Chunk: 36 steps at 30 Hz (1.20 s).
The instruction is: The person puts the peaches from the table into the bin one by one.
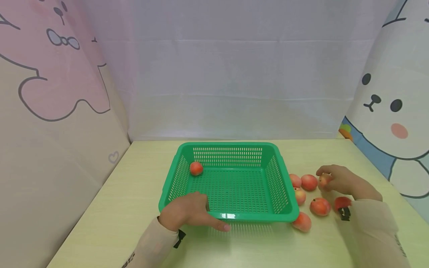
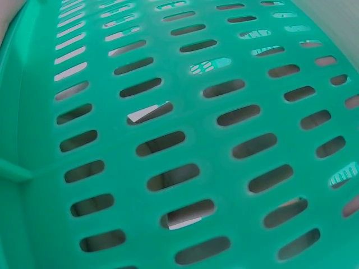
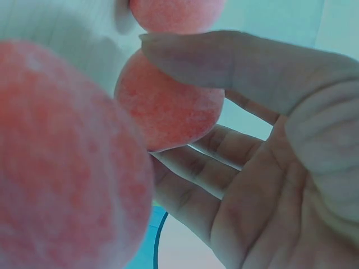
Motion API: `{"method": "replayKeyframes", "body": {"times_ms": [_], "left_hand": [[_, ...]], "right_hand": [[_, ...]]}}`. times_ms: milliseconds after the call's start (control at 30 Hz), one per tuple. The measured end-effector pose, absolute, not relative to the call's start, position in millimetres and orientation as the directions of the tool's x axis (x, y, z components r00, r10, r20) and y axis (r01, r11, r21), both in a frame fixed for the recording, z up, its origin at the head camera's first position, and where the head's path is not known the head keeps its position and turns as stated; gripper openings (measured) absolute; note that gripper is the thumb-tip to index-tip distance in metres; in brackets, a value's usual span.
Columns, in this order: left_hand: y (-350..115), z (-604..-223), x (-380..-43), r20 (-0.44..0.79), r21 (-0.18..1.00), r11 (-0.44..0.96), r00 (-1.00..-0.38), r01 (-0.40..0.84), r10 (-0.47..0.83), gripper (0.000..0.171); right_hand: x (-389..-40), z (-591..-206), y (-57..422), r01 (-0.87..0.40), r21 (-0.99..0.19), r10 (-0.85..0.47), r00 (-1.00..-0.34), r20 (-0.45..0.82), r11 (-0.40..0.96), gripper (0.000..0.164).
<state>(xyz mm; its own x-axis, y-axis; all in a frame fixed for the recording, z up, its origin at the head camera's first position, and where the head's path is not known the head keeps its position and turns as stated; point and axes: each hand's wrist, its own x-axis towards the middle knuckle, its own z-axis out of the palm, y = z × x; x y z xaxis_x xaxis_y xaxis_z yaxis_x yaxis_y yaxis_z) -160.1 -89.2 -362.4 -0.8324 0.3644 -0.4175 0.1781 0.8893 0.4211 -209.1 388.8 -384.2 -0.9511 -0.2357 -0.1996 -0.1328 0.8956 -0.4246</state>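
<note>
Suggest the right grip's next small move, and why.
Probably lift the peach in the right grip toward the green basket: thumb and fingers straddle it, the left grip holds the near rim, and another peach lies inside.

From above, the green basket (image 1: 231,145) is open, its floor leaving room beside a single fruit (image 1: 196,168) at the far left. Its raised right wall stands between that space and the right hand (image 1: 345,182), with loose fruits (image 1: 309,182) crowding the strip between; only narrow gaps separate some of them. One fruit (image 1: 342,203) sits close by the right sleeve. The left hand (image 1: 189,210) blocks the left part of the near rim. Left of the basket, the tabletop (image 1: 134,186) offers a broad passage; behind, a curtain (image 1: 234,82) bounds it.
</note>
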Motion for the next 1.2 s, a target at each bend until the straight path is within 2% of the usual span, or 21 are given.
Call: {"method": "replayKeyframes", "body": {"times_ms": [1200], "left_hand": [[-89.4,-362.2,-158.9,-0.411,0.439,0.883,-0.836,0.167,0.363,0.075]], "right_hand": [[-207.9,-383.6,392.9,-0.188,-0.413,-0.262,-0.957,-0.127,0.891,0.038]]}}
